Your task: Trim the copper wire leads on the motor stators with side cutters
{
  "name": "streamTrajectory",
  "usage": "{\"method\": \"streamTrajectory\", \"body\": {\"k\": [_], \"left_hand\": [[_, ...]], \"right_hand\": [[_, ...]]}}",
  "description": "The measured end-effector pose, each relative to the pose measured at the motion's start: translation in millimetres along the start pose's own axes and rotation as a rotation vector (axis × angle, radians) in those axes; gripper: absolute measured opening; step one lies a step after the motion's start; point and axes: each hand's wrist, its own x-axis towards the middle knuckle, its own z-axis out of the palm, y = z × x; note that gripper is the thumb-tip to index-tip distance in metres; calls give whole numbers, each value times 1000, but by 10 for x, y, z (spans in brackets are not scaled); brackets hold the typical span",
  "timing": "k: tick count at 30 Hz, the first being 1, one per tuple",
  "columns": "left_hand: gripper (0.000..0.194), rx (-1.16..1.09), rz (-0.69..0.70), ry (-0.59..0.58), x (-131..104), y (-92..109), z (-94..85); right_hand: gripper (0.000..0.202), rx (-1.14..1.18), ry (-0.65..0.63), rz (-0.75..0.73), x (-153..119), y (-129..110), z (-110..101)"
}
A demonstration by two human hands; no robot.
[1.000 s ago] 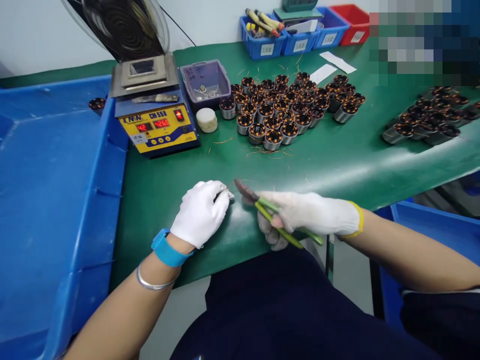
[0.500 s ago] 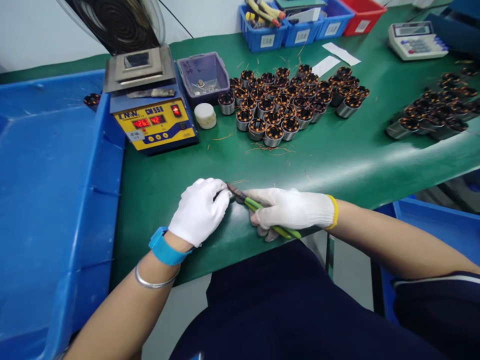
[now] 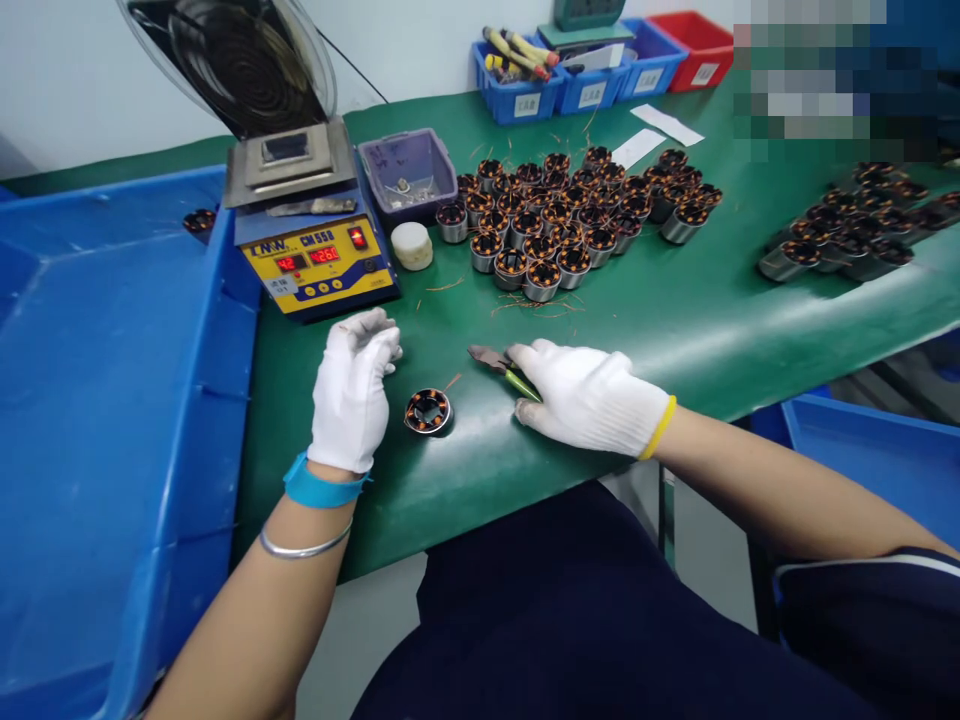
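On the green bench, between my hands, stands a motor stator (image 3: 429,412), a steel ring with copper windings inside. A thin copper wire end pokes up from its right rim. My left hand (image 3: 351,390), in a white glove, is just left of the stator and apart from it. Its fingers are loosely bent, and nothing shows between them. To the right, my gloved right hand (image 3: 589,398) grips green-handled pliers (image 3: 521,384). Their dark jaws point left, away from the stator, and the palm hides most of the handles.
Behind my hands stand several stators (image 3: 559,215) in a cluster, more (image 3: 847,225) at right. A yellow-and-blue soldering pot (image 3: 319,265), a purple box (image 3: 409,205) and a round white block (image 3: 412,246) are back left. A large blue bin (image 3: 172,400) borders the left side.
My left hand has moved left, away from the plier tips. The stator, hidden before, now stands in view. My right hand still holds the pliers, with the handles now mostly under the palm.
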Motion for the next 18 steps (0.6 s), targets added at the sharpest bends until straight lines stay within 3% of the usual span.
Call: {"method": "streamTrajectory", "body": {"k": [3, 7, 9, 12, 15, 18], "left_hand": [[45, 35, -49, -21, 30, -37, 25], [47, 102, -90, 9, 52, -25, 38], [44, 141, -95, 0, 71, -7, 37], [48, 141, -127, -11, 109, 15, 38], [55, 148, -163, -33, 132, 24, 49], [60, 173, -158, -82, 106, 30, 73]], "right_hand": [[55, -114, 148, -53, 36, -24, 48], [79, 13, 385, -381, 228, -263, 93], [72, 52, 369, -522, 350, -440, 118], [44, 34, 267, -587, 438, -577, 123], [39, 83, 358, -542, 330, -324, 92], [41, 139, 503, -217, 88, 368, 94]]}}
